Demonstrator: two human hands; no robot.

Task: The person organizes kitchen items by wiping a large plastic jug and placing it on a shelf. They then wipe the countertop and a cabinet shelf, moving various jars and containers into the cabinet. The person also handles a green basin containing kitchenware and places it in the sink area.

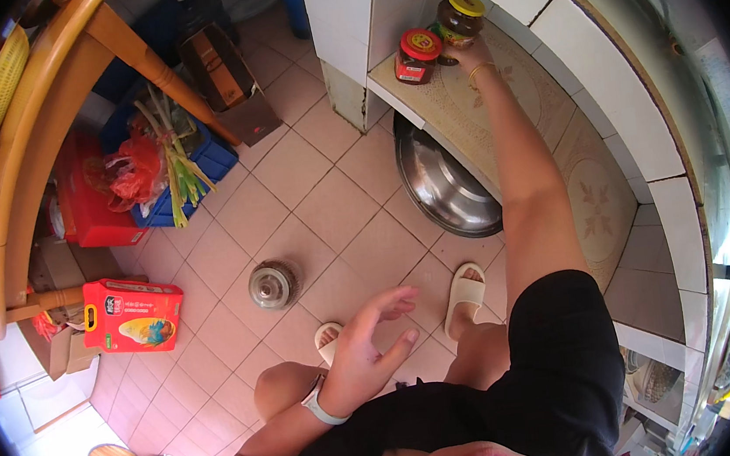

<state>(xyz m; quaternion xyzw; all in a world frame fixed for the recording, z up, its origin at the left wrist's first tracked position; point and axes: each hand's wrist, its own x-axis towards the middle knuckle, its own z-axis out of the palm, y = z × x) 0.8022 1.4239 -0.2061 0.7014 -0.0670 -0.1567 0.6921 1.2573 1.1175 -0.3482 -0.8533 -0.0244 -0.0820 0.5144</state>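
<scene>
My right hand reaches far out onto a tiled shelf under the counter. It is against the lower side of a dark glass jar with a yellow lid and appears to grip it; the fingers are partly hidden. Left of it, a smaller jar with a red lid stands near the shelf's edge. Something small and dark shows between the jars, too hidden to name. My left hand, with a watch on the wrist, hangs empty above the floor between my knees, fingers apart.
A lidded glass jar stands on the tiled floor. A steel basin leans beneath the shelf. To the left are a red packaged bag, a blue crate with scallions, a cardboard box and a wooden table.
</scene>
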